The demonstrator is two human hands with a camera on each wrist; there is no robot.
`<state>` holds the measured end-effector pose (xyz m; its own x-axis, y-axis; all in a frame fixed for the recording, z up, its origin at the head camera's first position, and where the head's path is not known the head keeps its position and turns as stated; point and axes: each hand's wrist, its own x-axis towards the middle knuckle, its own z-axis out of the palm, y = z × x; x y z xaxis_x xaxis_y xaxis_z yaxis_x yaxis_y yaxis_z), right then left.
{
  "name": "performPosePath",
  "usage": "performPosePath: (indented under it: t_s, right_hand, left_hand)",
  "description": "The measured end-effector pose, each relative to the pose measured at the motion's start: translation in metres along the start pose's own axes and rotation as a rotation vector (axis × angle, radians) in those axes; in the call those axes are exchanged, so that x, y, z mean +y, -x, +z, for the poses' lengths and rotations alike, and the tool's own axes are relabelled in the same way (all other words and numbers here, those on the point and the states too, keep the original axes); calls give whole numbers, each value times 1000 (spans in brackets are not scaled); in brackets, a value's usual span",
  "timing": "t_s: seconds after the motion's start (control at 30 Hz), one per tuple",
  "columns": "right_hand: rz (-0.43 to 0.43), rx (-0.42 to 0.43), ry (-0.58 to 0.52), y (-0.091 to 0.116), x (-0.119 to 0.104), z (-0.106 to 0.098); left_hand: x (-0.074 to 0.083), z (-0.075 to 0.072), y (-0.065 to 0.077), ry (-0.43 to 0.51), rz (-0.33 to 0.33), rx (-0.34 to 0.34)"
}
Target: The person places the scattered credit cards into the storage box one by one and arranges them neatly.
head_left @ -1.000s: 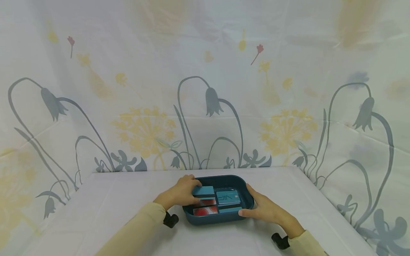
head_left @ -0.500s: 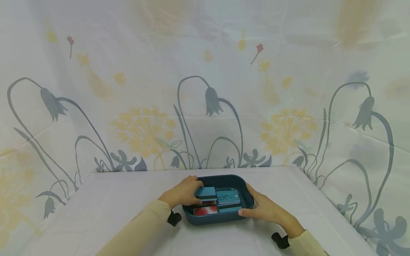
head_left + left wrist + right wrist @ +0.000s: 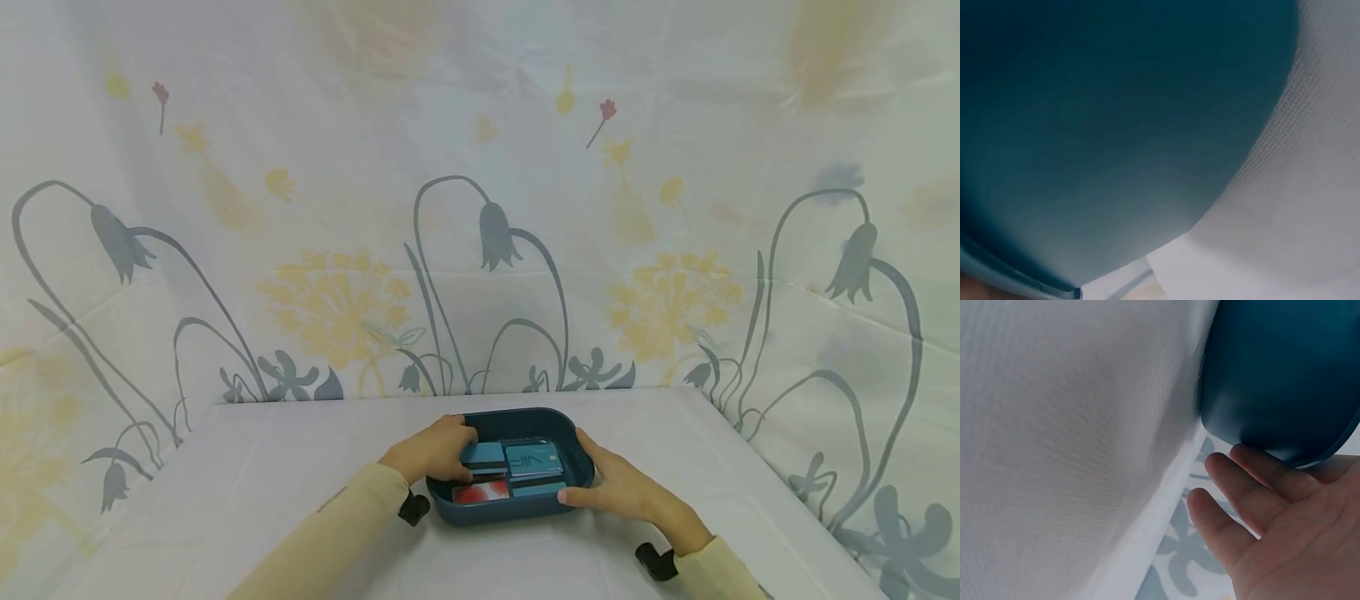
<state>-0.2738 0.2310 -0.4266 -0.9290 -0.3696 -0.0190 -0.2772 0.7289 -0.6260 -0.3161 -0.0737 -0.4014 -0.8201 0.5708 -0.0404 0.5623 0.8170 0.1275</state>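
Observation:
A dark blue rectangular tray (image 3: 517,515) with rounded corners stands on the white cloth. Inside lie several cards: a blue one with large lettering (image 3: 533,459), a blue one with a dark stripe (image 3: 538,486) and a red-and-white card (image 3: 481,492). At the tray's left end, my left hand (image 3: 432,451) reaches in and pinches a blue dark-striped card (image 3: 483,453) low over the others; the fingertips are partly hidden. My right hand (image 3: 618,486) holds the tray's right end, thumb at the front rim. In the right wrist view, several fingers (image 3: 1250,494) extend beside the outer wall.
A white cloth (image 3: 285,467) covers the table around the tray. Behind it hangs a flower-patterned curtain (image 3: 480,317). Small black devices sit at both wrists, one left (image 3: 414,507) and one right (image 3: 656,563). The tray's side fills much of the left wrist view.
My left hand has moved slightly right and down with the striped card, which now lies lower and covers more of the red-and-white cards. The right hand and tray have stayed in place.

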Motion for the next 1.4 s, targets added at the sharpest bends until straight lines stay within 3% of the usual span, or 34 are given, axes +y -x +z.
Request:
performPosePath:
  t_s: [0.6, 1.4]
  right_hand:
    - [3, 5, -1, -1, 1, 0]
    - [-7, 4, 0, -1, 2, 1]
  left_hand:
    - [5, 5, -5, -84, -38, -40]
    - [10, 4, -9, -81, -93, -82]
